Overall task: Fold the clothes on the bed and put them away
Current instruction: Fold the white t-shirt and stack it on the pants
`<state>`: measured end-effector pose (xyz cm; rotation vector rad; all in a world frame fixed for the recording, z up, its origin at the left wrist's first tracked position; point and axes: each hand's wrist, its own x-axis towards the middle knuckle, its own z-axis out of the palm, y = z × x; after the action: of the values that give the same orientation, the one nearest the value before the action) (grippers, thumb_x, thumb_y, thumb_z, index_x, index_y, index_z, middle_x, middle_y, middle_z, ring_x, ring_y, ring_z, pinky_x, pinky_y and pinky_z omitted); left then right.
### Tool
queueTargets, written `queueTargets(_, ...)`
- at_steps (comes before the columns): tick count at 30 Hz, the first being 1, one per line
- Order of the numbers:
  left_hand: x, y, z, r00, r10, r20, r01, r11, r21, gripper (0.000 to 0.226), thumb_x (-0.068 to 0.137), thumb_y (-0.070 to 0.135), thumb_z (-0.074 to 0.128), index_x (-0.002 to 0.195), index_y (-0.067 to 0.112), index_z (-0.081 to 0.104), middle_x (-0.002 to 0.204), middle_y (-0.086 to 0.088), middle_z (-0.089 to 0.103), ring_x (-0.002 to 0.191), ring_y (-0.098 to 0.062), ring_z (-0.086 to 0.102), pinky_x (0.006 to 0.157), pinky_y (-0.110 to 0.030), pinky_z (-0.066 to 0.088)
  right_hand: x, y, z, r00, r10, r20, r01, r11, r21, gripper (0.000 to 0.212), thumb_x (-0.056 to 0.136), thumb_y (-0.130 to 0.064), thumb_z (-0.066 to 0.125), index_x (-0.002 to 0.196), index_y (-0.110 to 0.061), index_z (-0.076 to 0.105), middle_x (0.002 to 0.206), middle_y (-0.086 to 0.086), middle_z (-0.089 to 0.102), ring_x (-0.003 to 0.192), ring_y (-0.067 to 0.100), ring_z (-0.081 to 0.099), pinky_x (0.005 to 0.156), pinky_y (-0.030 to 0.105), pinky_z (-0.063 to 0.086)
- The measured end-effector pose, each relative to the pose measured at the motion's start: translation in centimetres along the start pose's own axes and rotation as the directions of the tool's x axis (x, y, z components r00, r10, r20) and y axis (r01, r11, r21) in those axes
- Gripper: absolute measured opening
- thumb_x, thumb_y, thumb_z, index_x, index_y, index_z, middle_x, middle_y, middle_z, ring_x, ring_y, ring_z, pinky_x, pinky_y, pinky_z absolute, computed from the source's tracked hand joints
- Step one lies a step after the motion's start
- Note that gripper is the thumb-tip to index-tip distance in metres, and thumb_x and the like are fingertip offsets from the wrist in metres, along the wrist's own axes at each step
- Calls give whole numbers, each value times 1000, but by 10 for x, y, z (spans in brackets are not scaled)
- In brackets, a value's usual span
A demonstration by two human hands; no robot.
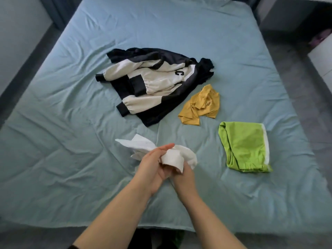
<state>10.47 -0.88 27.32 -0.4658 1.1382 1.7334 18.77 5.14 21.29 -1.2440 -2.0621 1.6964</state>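
View from above, looking down on a bed (53, 159) w/ a pale blue-green sheet (224, 42), creased all over. Two bare forearms reach in from the bottom edge & meet near the front-centre of the bed.

Both hands are on a small white cloth (172, 156), the item being handled. It is bunched btwn them just above the bed, w/ a loose end sticking out to the left. The left hand (154, 166) sits side-on, fingers straight & together, laid along the cloth's left side. Its thumb is hidden, so can't tell if that grip pinches the fabric. The right hand (185, 178) is lower & to the right. Its grip is curled round the cloth's bottom edge, fingertips tucked into the fabric.

Other clothes lie farther up the bed. Mid-bed: a black & cream jacket (154, 83), spread loosely, sleeves w/ dark cuffs pointing left, a black letter "C" on the cream chest. Just beside its lower right edge: a mustard-yellow garment (199, 105), crumpled. Nearer & further right, apart from the yellow one: a lime-green garment (244, 146) w/ white trim on its right edge, folded over & lying flat.

Grey floor (296, 69) shows either side of the bed, w/ white furniture (323, 60) at far right.
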Motion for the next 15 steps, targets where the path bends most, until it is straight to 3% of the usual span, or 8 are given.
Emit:
queueTargets(3,-13,18,-10,995,93,-45,-92,995,29,37,95,6,49,133,5,54,111,-11,62,92,-17,68,76,-30,55,9,-13,-18,984,176,23,-177,981,76,17,95,-14,50,97,-25,63,89,-11,65,78,-4,59,63,10,45)
queueTargets(6,-20,37,-28,990,134,44,-140,903,406,78,89,8,58,149,44,23,142,5,42,126,-14,47,108,-37,37,12,-33,-39,943,179,281,-161,983,-85,18,95,-31,53,100,-19,66,95,2,70,86,12,63,73,25,48)
queueTargets(7,-26,42,-29,982,143,127,-190,795,575,90,84,13,63,146,57,14,151,11,27,137,-13,34,113,-38,30,13,-43,-43,925,151,348,-113,985,-128,20,94,-34,54,99,-19,66,94,2,70,85,13,62,74,27,48)
queueTargets(8,-31,46,-27,962,145,233,-272,615,740,99,76,23,68,141,65,6,154,16,13,144,-10,19,116,-36,24,12,-54,-47,903,128,410,-60,983,-173,20,94,-35,55,95,-20,67,88,-1,69,81,10,61,72,25,48)
queueTargets(10,-40,48,-17,887,96,451,-459,107,882,110,63,45,68,136,69,-10,158,18,-1,147,-6,5,118,-36,19,5,-78,-50,849,114,516,8,974,-228,23,92,-41,56,82,-24,66,73,-12,64,69,1,59,62,16,46)
queueTargets(11,-42,48,-12,851,59,522,-515,-106,851,112,62,48,69,136,67,-14,160,13,10,146,-10,15,116,-37,24,2,-89,-50,825,124,551,10,972,-234,23,92,-44,56,80,-27,67,72,-16,65,65,-3,61,58,12,45)
queueTargets(12,-44,48,-7,833,30,552,-535,-209,819,114,66,45,71,138,64,-14,153,9,30,136,-13,33,110,-35,34,-2,-100,-51,806,138,576,-2,973,-230,20,92,-44,56,82,-32,68,75,-18,68,67,-7,63,57,9,46)
queueTargets(15,-45,52,-5,833,32,552,-532,-231,815,101,81,29,68,146,56,-4,130,9,57,106,-10,57,86,-27,48,-9,-117,-60,791,110,602,28,976,-215,9,86,-44,61,93,-38,61,93,-11,70,81,-3,66,66,13,49)
